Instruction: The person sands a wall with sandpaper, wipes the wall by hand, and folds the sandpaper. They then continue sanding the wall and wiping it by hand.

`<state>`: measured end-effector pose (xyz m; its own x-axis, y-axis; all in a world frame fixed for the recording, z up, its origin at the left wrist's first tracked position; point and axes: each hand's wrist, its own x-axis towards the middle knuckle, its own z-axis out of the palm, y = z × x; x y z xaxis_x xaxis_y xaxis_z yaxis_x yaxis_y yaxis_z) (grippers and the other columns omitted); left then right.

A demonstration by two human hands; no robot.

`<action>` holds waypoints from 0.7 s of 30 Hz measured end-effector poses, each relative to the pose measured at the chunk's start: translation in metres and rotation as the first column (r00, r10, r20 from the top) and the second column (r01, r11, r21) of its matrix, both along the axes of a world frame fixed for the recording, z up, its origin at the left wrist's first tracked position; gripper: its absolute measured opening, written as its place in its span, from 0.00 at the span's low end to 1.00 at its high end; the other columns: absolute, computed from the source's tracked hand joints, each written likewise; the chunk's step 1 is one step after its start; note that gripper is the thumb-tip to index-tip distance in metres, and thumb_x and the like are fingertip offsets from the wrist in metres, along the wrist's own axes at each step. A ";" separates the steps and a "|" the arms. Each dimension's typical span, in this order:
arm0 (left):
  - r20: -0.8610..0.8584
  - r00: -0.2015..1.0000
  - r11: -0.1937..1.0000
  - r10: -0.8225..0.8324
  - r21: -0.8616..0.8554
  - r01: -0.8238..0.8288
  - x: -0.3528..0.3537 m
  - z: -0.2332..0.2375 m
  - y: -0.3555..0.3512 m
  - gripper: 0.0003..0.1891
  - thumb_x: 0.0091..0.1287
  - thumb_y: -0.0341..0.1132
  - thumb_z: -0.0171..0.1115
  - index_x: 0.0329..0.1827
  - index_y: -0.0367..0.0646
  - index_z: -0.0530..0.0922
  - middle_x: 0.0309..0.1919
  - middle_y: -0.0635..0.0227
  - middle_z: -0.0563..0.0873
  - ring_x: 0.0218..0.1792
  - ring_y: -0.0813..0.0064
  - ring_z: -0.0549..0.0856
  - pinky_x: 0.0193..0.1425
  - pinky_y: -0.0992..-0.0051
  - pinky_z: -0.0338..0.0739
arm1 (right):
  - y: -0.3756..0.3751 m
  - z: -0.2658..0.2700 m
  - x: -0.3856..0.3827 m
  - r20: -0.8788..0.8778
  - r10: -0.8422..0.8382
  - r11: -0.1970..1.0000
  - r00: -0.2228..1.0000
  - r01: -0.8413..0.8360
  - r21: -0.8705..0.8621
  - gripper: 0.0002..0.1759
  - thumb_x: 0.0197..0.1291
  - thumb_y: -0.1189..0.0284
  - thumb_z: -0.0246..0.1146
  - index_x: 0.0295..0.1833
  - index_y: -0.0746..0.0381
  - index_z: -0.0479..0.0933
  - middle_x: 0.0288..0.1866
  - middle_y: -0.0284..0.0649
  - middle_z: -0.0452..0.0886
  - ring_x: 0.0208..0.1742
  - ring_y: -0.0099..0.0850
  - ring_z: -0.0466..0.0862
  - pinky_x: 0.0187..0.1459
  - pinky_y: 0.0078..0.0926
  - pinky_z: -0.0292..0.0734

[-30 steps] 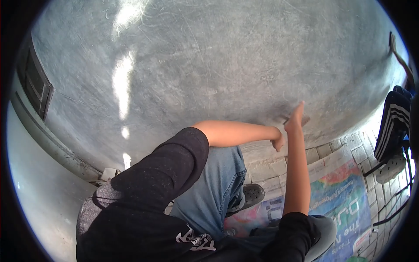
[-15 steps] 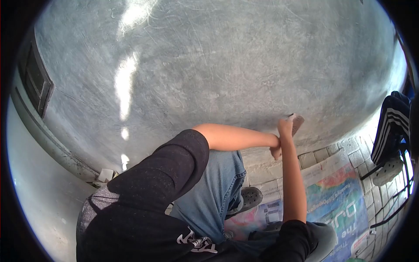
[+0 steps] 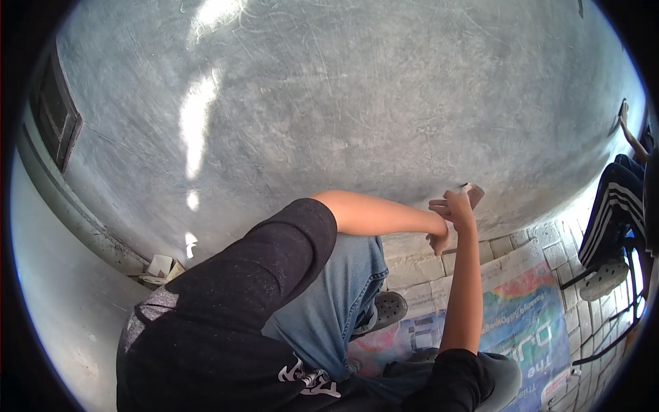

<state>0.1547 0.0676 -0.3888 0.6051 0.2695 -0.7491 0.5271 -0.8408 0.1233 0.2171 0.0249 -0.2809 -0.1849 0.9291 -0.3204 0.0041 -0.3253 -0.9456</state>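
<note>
My right hand (image 3: 458,209) is against the lower part of the grey wall (image 3: 309,117), several fingers stretched to the left. A folded brownish piece of sandpaper (image 3: 476,196) sits between that hand and the wall, its pale edge and a dark tip sticking out past the knuckles. Just below and to the left is my left hand (image 3: 438,240), bent down at the wrist with its fingers curled in. Nothing shows in it, and it lies close beside my right wrist. My left forearm crosses in front of the wall.
A printed banner sheet (image 3: 508,295) covers part of the paving bricks (image 3: 573,319) under me. At the right, another person sits in striped trousers (image 3: 607,206), a hand (image 3: 623,113) against the wall. A dark-framed opening (image 3: 58,117) and small pale scraps (image 3: 161,266) are at left.
My right hand has shifted slightly right and its fingers have spread out to the left. My left hand has moved a little right too. The other person's hand has come into view on the wall.
</note>
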 end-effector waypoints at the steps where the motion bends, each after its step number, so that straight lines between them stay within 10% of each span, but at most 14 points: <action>1: -0.009 1.000 0.999 -0.009 0.045 0.009 -0.001 0.003 -0.002 0.16 0.58 0.43 0.57 0.42 0.41 0.80 0.40 0.59 0.83 0.44 0.61 0.79 0.53 0.63 0.69 | -0.001 0.003 0.002 -0.057 -0.032 0.999 0.998 0.033 0.011 0.22 0.54 0.75 0.46 0.54 0.74 0.57 0.43 0.57 0.80 0.39 0.44 0.84 0.42 0.35 0.79; 10: -0.083 0.994 0.996 0.072 0.057 -0.067 -0.005 0.031 -0.013 0.22 0.60 0.47 0.56 0.50 0.42 0.78 0.48 0.57 0.81 0.52 0.61 0.78 0.57 0.63 0.69 | 0.015 -0.009 0.005 -0.080 0.004 0.998 0.997 0.000 0.056 0.26 0.57 0.75 0.44 0.54 0.85 0.48 0.36 0.62 0.80 0.34 0.47 0.85 0.36 0.33 0.82; 11: -0.101 0.992 0.994 0.078 0.078 -0.071 -0.006 0.043 -0.017 0.22 0.60 0.47 0.56 0.51 0.42 0.77 0.49 0.57 0.81 0.53 0.61 0.77 0.57 0.63 0.68 | 0.011 -0.008 -0.002 -0.071 -0.062 0.993 0.996 0.069 0.099 0.15 0.51 0.77 0.44 0.40 0.80 0.63 0.35 0.60 0.81 0.31 0.47 0.84 0.36 0.38 0.82; 21: -0.154 0.988 0.993 0.008 0.113 0.009 -0.010 0.044 -0.006 0.25 0.62 0.47 0.52 0.58 0.42 0.72 0.56 0.58 0.76 0.61 0.58 0.69 0.65 0.60 0.59 | -0.001 0.004 -0.018 0.031 -0.057 0.983 0.998 0.050 0.176 0.18 0.53 0.75 0.46 0.41 0.83 0.60 0.29 0.58 0.79 0.28 0.46 0.84 0.30 0.36 0.81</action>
